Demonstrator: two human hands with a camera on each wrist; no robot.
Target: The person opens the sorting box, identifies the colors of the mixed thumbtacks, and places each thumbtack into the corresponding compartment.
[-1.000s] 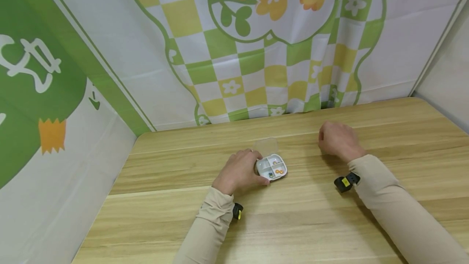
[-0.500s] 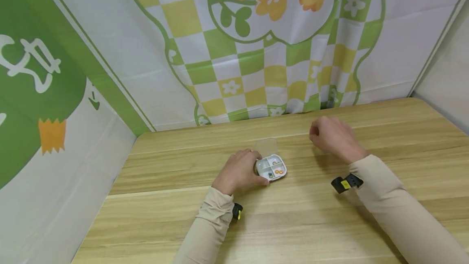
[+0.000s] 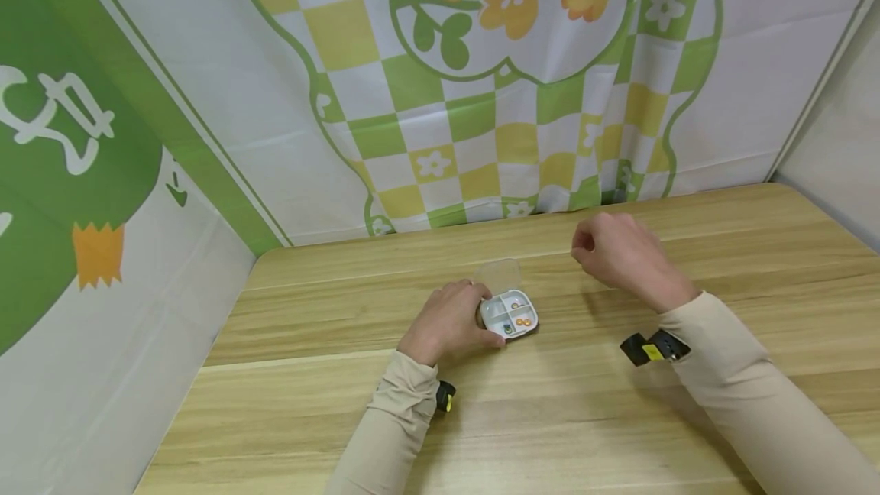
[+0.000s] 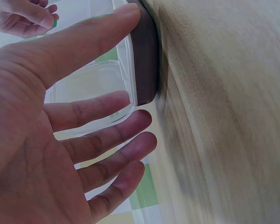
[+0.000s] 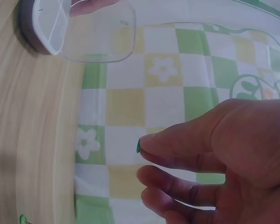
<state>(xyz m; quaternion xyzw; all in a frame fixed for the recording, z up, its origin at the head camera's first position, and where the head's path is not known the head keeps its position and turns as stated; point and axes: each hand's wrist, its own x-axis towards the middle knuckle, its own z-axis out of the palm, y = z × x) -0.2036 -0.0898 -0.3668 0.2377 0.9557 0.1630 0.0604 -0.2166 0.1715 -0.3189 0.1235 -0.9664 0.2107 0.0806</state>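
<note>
A small white pill box [image 3: 510, 315] with several compartments stands on the table, its clear lid [image 3: 500, 273] laid back. Two orange rings [image 3: 524, 321] lie in one compartment, a blue-green piece [image 3: 508, 328] in another, and a small piece [image 3: 516, 305] in a third. My left hand [image 3: 450, 319] holds the box between thumb and index finger; its other fingers are spread apart in the left wrist view. Above the table, right of the box, my right hand [image 3: 622, 258] pinches a tiny green ring-like piece [image 5: 138, 146] between thumb and index fingertip.
Another green loop [image 5: 23, 218] lies on the wooden table [image 3: 309, 403], seen in the right wrist view. A patterned cloth [image 3: 440, 121] hangs along the table's back edge. White walls flank both sides.
My right hand has risen and shifted left toward the pill box, its wrist turning slightly. The left hand and the box have stayed in place.
</note>
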